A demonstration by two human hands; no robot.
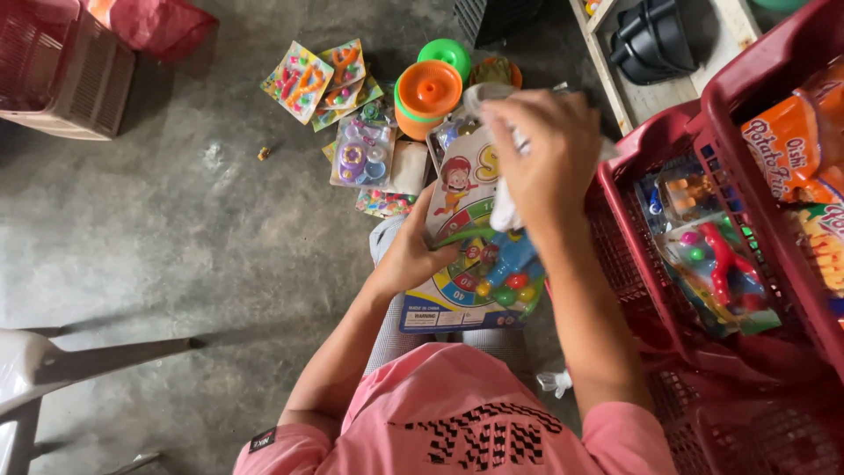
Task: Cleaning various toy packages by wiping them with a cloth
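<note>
Toy pack [470, 255] sits between both hands' fingers [422, 230].

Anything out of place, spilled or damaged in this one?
Mostly a loose heap: flat toy packs and orange and green plastic cups lie on the bare concrete floor, outside the red plastic baskets. No visible damage.

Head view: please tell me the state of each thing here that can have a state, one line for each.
Left hand: grips the left edge of the toy pack.
Right hand: closed on a white cloth, pressed on the pack.
Toy pack: sealed, lying on the lap.
Red basket: open, holding packaged toys.
Orange cup: upside down on the floor.
</note>
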